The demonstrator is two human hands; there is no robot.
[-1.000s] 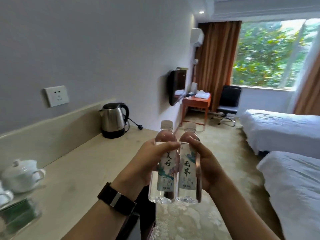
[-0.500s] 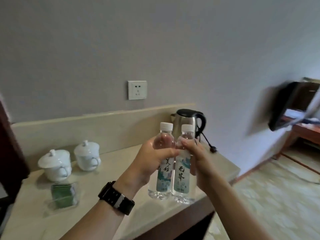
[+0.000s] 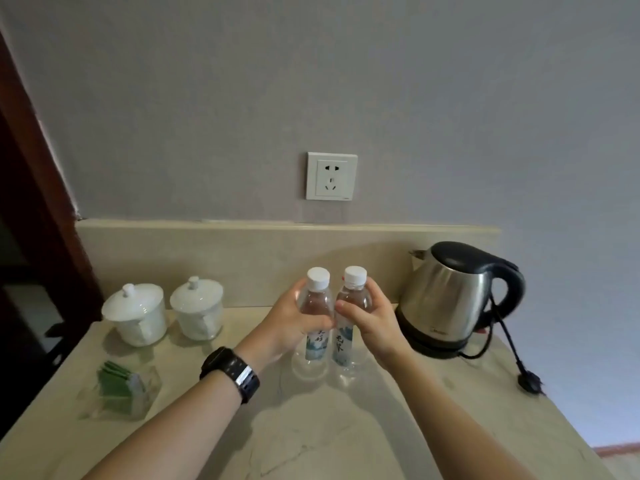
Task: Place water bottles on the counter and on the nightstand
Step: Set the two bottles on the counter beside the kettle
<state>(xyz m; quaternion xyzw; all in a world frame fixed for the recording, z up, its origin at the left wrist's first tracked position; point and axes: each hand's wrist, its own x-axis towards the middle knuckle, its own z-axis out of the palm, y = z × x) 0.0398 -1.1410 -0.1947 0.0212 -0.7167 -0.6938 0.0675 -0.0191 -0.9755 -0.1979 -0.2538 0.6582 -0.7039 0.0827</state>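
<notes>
Two clear water bottles with white caps stand upright side by side on the beige stone counter (image 3: 311, 427). My left hand (image 3: 287, 327), with a black watch on its wrist, grips the left bottle (image 3: 316, 344) around its upper body. The right bottle (image 3: 344, 344) is held the same way by my right hand (image 3: 372, 323). Both bottle bases look to rest on the counter surface, between the lidded cups and the kettle. The nightstand is not in view.
A steel electric kettle (image 3: 450, 299) sits on its base to the right, its cord and plug (image 3: 528, 381) trailing along the counter. Two white lidded cups (image 3: 138, 313) stand at the left, with a clear holder of green tea packets (image 3: 121, 389) in front. A wall socket (image 3: 331, 176) is above.
The view has swung from the bedroom to face the counter. Both hands have carried the bottles over the counter and lowered them onto it.
</notes>
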